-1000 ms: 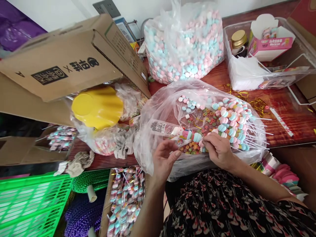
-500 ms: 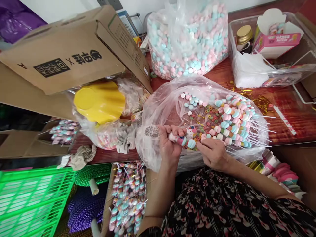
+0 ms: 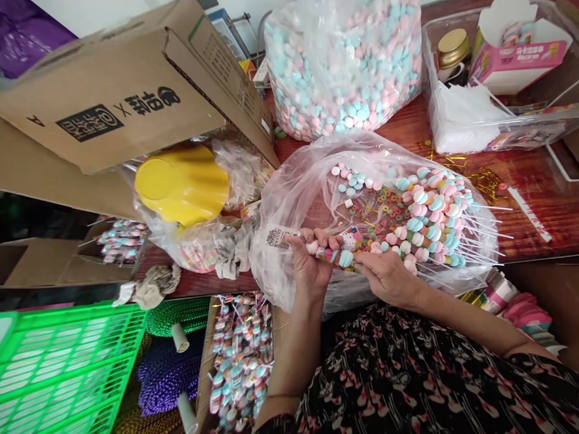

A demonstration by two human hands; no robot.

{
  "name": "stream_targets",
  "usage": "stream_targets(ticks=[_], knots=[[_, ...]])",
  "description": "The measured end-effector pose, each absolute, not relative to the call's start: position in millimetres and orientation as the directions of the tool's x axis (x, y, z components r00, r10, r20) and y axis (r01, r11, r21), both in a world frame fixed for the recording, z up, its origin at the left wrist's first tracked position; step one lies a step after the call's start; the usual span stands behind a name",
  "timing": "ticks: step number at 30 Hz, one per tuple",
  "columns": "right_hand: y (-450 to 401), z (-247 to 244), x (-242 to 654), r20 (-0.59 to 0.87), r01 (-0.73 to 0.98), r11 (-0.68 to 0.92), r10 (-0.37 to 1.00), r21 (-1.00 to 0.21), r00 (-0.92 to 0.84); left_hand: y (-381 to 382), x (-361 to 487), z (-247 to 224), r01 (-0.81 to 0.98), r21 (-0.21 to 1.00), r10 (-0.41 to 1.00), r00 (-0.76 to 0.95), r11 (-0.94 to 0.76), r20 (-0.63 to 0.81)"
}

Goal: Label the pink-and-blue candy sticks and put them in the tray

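Observation:
A candy skewer [image 3: 346, 258] of pastel marshmallow pieces is stretched between my two hands. My left hand [image 3: 314, 265] has its fingers curled round the skewer's left part. At the other end my right hand [image 3: 388, 278] pinches it; the fingers hide the tip. Just behind my left fingertips shows a small printed wrapper [image 3: 351, 238]. Beneath both hands is a clear plastic bag [image 3: 289, 187] spread on the table. On it, to the right, lies a pile of similar skewers [image 3: 436, 220], their white sticks pointing right. Loose gummy rings [image 3: 389, 208] and loose marshmallows [image 3: 355, 181] lie behind my hands.
A big bag of marshmallows [image 3: 344, 78] stands at the back. Back right is a clear plastic bin [image 3: 456, 135]. A cardboard box [image 3: 136, 84] and a yellow bowl [image 3: 181, 184] are to the left. Below the table edge are a box of wrapped skewers [image 3: 239, 361] and a green basket [image 3: 67, 367].
The view has shifted slightly. My right hand has come a little closer to my left, and the visible stretch of marshmallows between them is shorter. Both hands keep their hold.

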State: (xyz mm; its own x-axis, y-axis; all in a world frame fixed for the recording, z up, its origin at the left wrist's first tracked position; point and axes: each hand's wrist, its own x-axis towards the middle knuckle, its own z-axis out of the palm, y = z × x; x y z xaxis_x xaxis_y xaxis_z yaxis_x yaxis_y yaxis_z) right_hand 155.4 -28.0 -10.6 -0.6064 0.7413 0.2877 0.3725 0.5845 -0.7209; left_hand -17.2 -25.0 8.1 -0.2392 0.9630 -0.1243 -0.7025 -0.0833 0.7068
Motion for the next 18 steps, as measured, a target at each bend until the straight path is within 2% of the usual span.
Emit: stream_targets(ticks=[3, 6, 9, 11, 14, 18], knots=[[-27, -10, 150, 0.405, 0.462, 0.708, 0.694, -0.535, -0.595, -25, -15, 7, -0.629, 0.771, 0.949, -0.294, -0.105, -0.111], [-20, -11, 147, 0.520, 0.540, 0.766, 0.637, -0.349, -0.569, -25, -18, 10, -0.642, 0.762, 0.942, -0.301, -0.086, -0.147], [-11, -12, 149, 0.565, 0.563, 0.761, 0.632, -0.321, -0.531, -24, -22, 15, -0.720, 0.694, 0.936, -0.252, -0.011, -0.246], [-9, -14, 151, 0.554, 0.538, 0.745, 0.659, -0.394, -0.508, -25, -23, 18, -0.737, 0.675, 0.934, -0.242, -0.001, -0.263], [-10, -16, 149, 0.478, 0.401, 0.671, 0.733, -0.624, -0.483, -28, -21, 17, -0.708, 0.704, 0.941, -0.271, -0.053, -0.202], [-12, -13, 145, 0.327, 0.144, 0.441, 0.815, -0.886, -0.479, -31, -20, 12, -0.672, 0.736, 0.954, -0.266, -0.081, -0.138]])
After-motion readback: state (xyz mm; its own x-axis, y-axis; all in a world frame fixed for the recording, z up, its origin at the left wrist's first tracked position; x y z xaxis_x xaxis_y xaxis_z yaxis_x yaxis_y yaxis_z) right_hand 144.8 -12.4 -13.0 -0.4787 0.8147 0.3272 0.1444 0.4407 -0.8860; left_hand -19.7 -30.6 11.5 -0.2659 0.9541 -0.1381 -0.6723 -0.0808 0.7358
